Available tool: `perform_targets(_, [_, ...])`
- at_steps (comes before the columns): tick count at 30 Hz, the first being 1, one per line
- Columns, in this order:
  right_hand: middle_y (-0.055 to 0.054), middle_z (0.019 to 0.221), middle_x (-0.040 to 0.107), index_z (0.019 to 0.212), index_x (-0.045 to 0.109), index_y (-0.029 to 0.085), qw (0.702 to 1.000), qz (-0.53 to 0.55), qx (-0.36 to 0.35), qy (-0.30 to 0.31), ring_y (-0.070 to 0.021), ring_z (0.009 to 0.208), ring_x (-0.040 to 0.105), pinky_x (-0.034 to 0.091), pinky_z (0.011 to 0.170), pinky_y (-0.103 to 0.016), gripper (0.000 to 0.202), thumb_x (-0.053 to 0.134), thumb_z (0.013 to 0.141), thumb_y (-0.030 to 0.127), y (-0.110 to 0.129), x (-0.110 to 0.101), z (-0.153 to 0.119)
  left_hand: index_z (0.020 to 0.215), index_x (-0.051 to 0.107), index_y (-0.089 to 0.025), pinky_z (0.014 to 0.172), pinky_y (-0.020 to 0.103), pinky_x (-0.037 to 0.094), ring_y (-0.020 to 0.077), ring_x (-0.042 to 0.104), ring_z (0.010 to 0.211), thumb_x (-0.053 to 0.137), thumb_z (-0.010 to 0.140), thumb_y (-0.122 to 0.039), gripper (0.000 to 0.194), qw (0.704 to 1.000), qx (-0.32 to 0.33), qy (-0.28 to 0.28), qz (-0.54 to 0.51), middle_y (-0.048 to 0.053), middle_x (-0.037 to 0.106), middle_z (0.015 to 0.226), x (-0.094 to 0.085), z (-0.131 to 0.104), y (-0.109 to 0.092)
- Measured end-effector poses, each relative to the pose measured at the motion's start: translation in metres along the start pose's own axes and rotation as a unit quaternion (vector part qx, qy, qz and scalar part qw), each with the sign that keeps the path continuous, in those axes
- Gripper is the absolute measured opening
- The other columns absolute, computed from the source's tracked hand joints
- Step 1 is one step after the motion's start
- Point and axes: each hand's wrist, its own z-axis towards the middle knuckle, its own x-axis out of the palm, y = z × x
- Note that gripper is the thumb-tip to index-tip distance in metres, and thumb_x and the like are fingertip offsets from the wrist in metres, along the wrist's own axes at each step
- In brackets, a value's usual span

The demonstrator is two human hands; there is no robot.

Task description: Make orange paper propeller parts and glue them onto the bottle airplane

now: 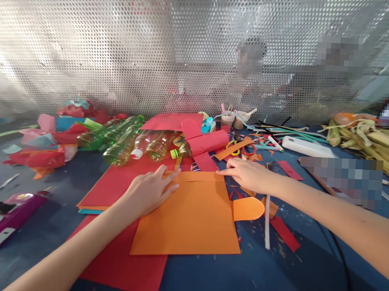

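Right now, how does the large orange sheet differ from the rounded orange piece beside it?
The large orange sheet is much bigger than the rounded orange piece. The sheet has straight sides, while the piece curves at its right end. The left hand and right hand both touch the sheet; neither touches the piece. Both are orange.
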Motion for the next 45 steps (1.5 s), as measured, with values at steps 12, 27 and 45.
perform_targets(12, [-0.012, 0.093, 0.065, 0.119, 0.066, 0.017, 1.000, -0.022, 0.005, -0.014, -0.0232, 0.085, 0.057, 0.041, 0.068, -0.033, 0.043, 0.042, 0.086, 0.004, 0.011, 0.000, -0.005, 0.134, 0.050, -0.015, 0.062, 0.035, 0.051, 0.0309, 0.068, 0.090, 0.037, 0.096, -0.039, 0.046, 0.997, -0.077, 0.018, 0.015, 0.015, 0.055, 0.131, -0.007, -0.015, 0.004])
perform_targets(27, [-0.012, 0.104, 0.064, 0.103, 0.062, 0.015, 0.988, 0.116, 0.085, -0.055, -0.0264, 0.103, 0.058, 0.044, 0.090, -0.040, 0.022, 0.065, 0.084, 0.025, 0.013, 0.004, 0.007, 0.115, 0.056, -0.017, 0.066, 0.040, 0.047, 0.0360, 0.064, 0.089, 0.048, 0.082, -0.052, 0.049, 0.975, -0.143, -0.027, -0.169, 0.018, 0.056, 0.118, 0.000, -0.004, 0.021])
perform_targets(45, [-0.008, 0.105, 0.065, 0.097, 0.058, 0.019, 0.944, 0.295, 0.113, -0.097, -0.0236, 0.099, 0.062, 0.046, 0.090, -0.041, 0.021, 0.068, 0.078, 0.022, 0.018, -0.002, 0.015, 0.098, 0.051, -0.024, 0.047, 0.021, 0.039, 0.0137, 0.058, 0.057, 0.072, 0.061, -0.039, 0.045, 0.707, -0.124, -0.103, -0.689, -0.001, 0.068, 0.078, -0.017, -0.002, 0.036])
